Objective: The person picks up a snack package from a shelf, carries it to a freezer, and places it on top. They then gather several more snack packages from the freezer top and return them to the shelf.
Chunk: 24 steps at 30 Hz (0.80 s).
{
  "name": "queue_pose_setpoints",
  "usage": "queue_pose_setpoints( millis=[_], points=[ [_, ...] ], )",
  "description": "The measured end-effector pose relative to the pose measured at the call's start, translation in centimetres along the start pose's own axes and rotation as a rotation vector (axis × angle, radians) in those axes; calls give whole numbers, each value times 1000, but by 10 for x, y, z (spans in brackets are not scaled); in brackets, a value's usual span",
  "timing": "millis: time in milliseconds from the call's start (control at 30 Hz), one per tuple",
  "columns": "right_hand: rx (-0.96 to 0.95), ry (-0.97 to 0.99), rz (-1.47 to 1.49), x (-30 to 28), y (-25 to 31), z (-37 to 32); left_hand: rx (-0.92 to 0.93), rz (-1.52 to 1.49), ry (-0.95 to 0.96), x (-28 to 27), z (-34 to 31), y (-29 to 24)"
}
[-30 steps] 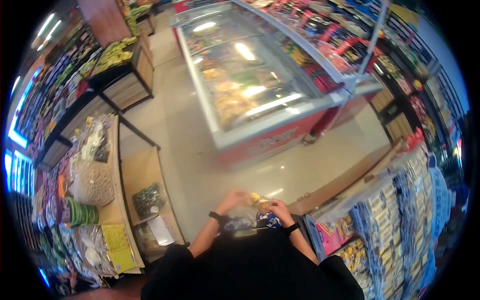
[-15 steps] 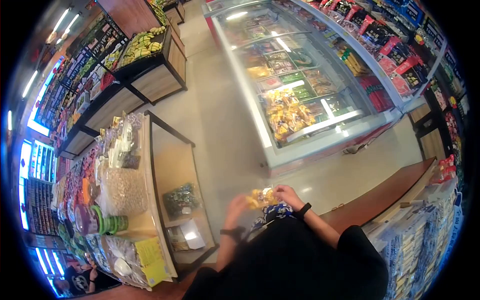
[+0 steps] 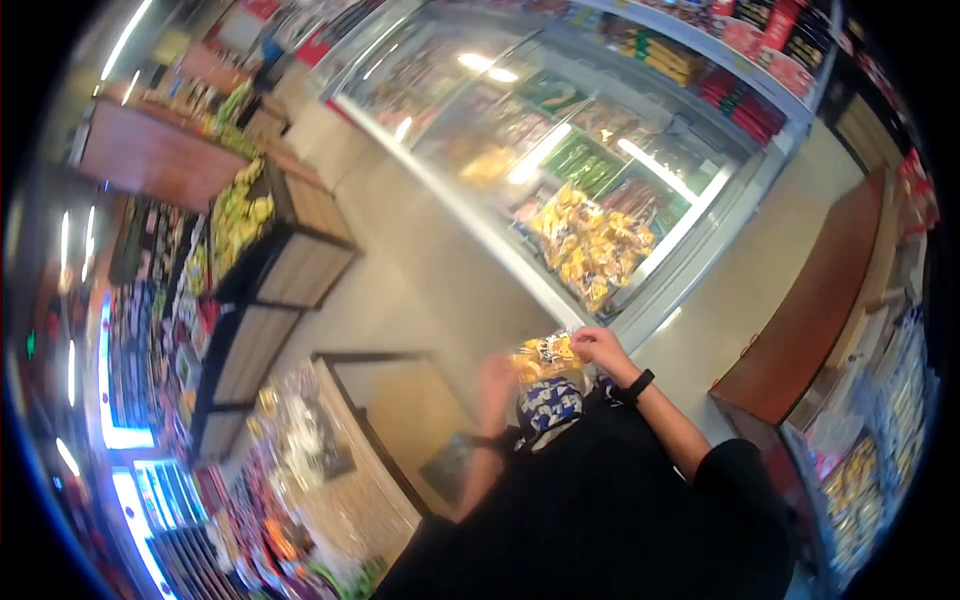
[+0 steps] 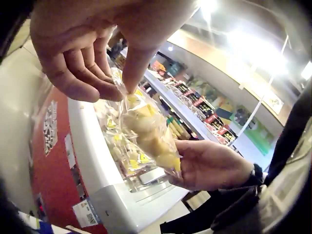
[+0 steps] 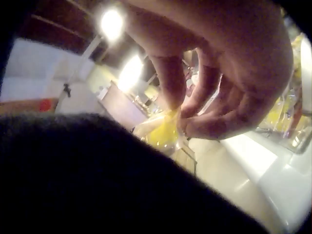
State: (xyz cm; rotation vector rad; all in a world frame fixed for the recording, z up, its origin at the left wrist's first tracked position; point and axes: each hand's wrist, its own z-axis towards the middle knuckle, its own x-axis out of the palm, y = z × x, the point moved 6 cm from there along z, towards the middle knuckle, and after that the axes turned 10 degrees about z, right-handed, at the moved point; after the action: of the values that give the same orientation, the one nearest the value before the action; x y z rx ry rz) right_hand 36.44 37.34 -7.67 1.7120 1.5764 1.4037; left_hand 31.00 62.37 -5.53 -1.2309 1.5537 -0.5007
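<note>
Between the two hands is a clear plastic packet with yellow print [image 3: 543, 356], pale yellowish pieces inside. In the left wrist view my left hand [image 4: 92, 53] pinches the packet's [image 4: 148, 131] upper end between thumb and fingers. My right hand [image 4: 209, 165] holds its other end. In the head view the left hand [image 3: 496, 385] is blurred and the right hand [image 3: 603, 352] is at the packet's right edge. The right wrist view shows my right hand [image 5: 209, 73] pinching the packet's corner [image 5: 163, 131]. A blue and white patterned cloth-like thing [image 3: 550, 408] lies below the packet.
A glass-topped freezer [image 3: 480, 235] stands ahead, with yellow packets [image 3: 590, 245] piled at its near end. Bananas [image 3: 240, 220] lie on a stand at the left. Bagged goods [image 3: 310, 440] fill a near-left table; a brown curved panel [image 3: 815, 310] is at the right.
The head view has turned, and the freezer's near end with its yellow packets now appears closer to the hands. Both hands stay at the packet.
</note>
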Motion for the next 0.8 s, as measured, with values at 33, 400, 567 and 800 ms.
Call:
queue_pose_setpoints(
  millis=[33,400,567,800],
  points=[
    [83,-55,124,-5,5,3,16,22,31,0,14,-11],
    [-332,-721,-109,-50,85,82,481,88,366,46,175,-193],
    [-318,-959,-194,-41,103,104,587,138,601,81,258,-201],
    [-504,-1195,-172,-25,87,104,875,390,652,110,314,-195]
  ],
)
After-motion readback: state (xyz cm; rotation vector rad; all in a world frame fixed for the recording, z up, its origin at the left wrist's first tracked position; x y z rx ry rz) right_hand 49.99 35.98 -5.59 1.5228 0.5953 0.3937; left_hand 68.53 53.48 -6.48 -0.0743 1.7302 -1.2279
